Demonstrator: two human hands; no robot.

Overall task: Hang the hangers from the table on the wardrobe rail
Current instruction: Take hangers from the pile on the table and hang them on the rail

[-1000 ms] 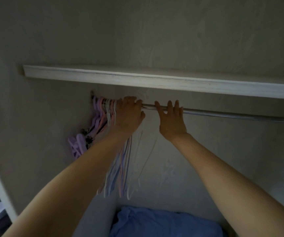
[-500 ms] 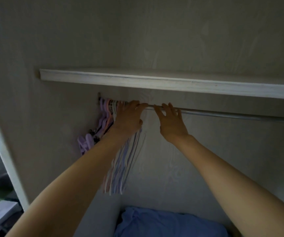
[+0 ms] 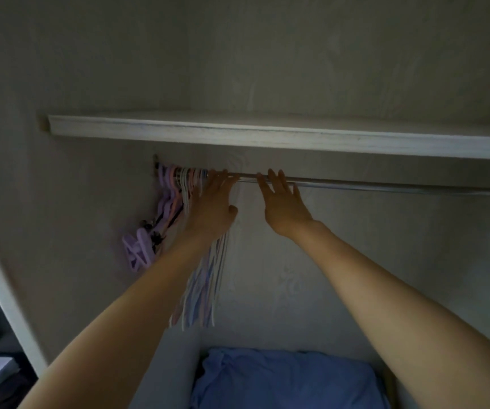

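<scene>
Fingers [image 3: 223, 180] of our left hand [image 3: 211, 208] reach up nearly straight and close together, tips at the wardrobe rail [image 3: 385, 185] just right of the hangers [image 3: 184, 184]; whether they press the hooks or only touch the rail, we cannot tell. Our right hand [image 3: 285, 205] lies flat beside it, fingers straight and slightly spread, tips against the rail, holding nothing. Both forearms stretch up and forward from the bottom corners. We see the hangers bunched at the rail's left end, hard against the side wall [image 3: 60, 202], their pastel bodies drooping below our left wrist. Rightward the rail runs bare to the frame's edge. A shelf [image 3: 267, 134] sits close above the rail. Blue cloth [image 3: 282, 379] lies on the wardrobe floor.
</scene>
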